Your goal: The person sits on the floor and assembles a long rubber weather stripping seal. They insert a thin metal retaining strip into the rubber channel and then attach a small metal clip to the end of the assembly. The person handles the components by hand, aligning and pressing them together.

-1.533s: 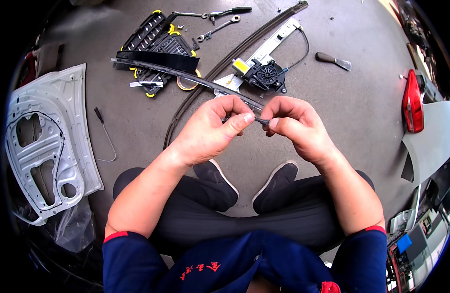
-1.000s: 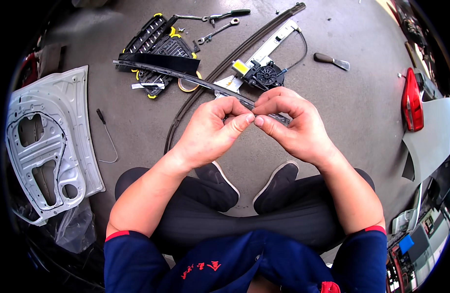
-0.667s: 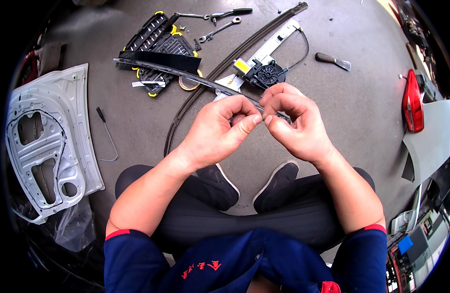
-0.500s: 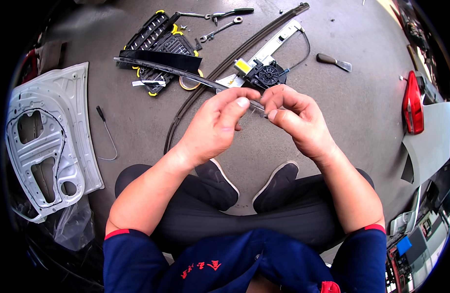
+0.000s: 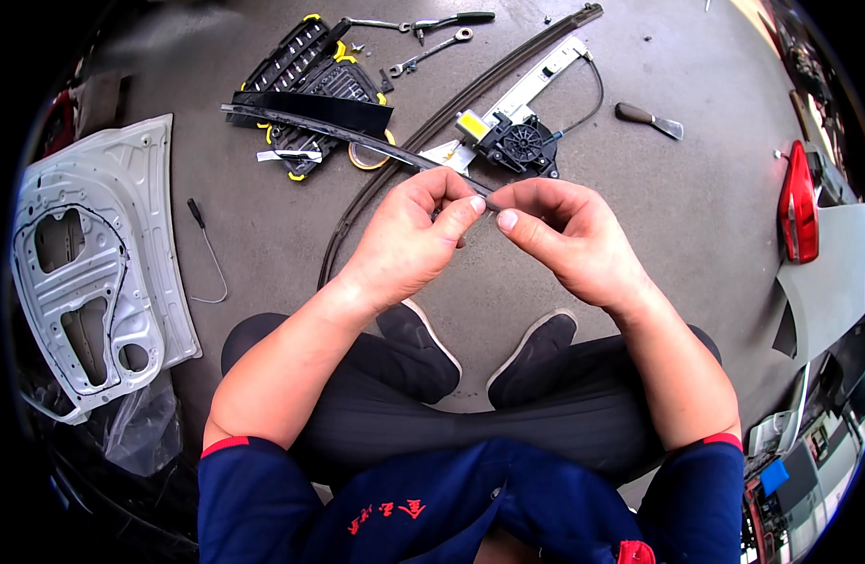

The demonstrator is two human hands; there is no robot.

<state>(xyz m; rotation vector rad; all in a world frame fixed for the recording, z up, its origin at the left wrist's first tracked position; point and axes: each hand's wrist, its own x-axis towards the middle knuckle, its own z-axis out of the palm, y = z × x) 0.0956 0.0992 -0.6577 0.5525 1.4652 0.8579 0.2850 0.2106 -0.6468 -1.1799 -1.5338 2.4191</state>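
Note:
A long dark window trim strip [image 5: 357,139], with a black triangular panel [image 5: 324,113] at its far left end, slants from the upper left toward my hands. My left hand [image 5: 418,221] is closed round the near end of this strip, thumb and forefinger pinching it. Right beside it my right hand [image 5: 568,235] pinches the strip's very tip between thumb and forefinger. The two thumbs point at each other, a small gap apart. My fingers hide most of the tip. Just beyond the hands lies a window regulator [image 5: 524,143] with a silver rail and black cable drum.
A curved rubber channel [image 5: 348,221] runs across the floor behind the strip. Under the panel is an open socket set case [image 5: 296,61], with wrenches [image 5: 432,52] beyond. A scraper [image 5: 648,120] and red tail light [image 5: 799,202] are right; a door shell [image 5: 146,254] and hooked tool [image 5: 205,249] left.
My right hand has shifted a little left and its fingers have straightened, bringing its thumb nearer the left one. The left hand keeps its pinch with hardly any movement.

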